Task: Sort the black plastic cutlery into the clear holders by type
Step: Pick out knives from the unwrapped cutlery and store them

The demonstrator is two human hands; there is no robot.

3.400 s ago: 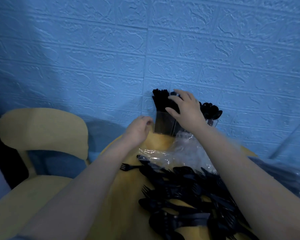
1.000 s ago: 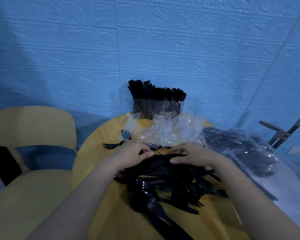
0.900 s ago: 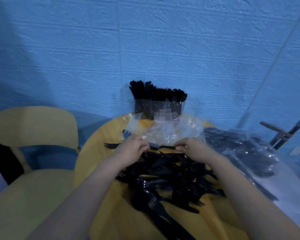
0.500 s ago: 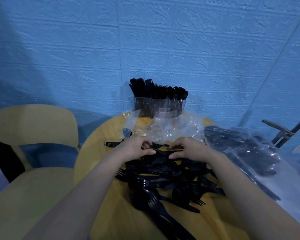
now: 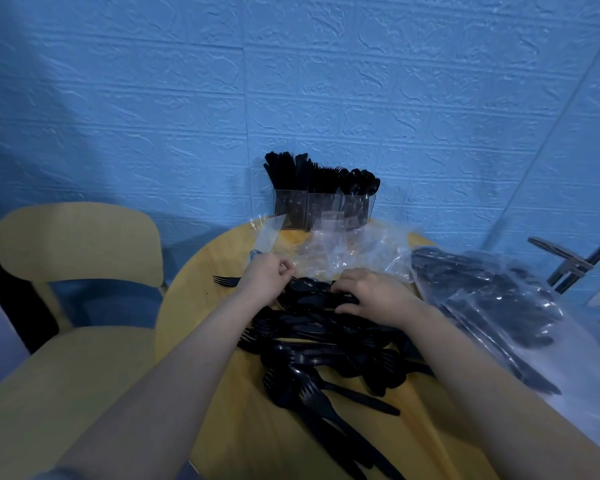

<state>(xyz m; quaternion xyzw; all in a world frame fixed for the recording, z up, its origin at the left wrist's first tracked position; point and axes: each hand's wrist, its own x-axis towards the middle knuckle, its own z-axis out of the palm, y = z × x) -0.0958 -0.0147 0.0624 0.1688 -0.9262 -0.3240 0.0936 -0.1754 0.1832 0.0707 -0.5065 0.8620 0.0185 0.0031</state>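
Observation:
A heap of black plastic cutlery (image 5: 326, 344) lies in the middle of the round yellow table (image 5: 201, 299). At its far edge, my left hand (image 5: 267, 277) has its fingers curled and pinches pieces at the heap's left corner. My right hand (image 5: 371, 294) curls its fingers and thumb around pieces on top of the heap. Three clear holders (image 5: 323, 209) stand side by side at the table's far edge against the wall, each packed with upright black cutlery. One fork (image 5: 224, 280) lies alone to the left of my left hand.
Crumpled clear plastic wrap (image 5: 336, 251) lies between the heap and the holders. A clear bag of more black cutlery (image 5: 499, 306) lies to the right. A yellow chair (image 5: 77, 244) stands to the left, and a metal bracket (image 5: 568, 265) sits at the far right.
My hands came back from the holders to the heap. Over the last second they worked at its far edge; my right hand has now settled lower and closed on the pieces.

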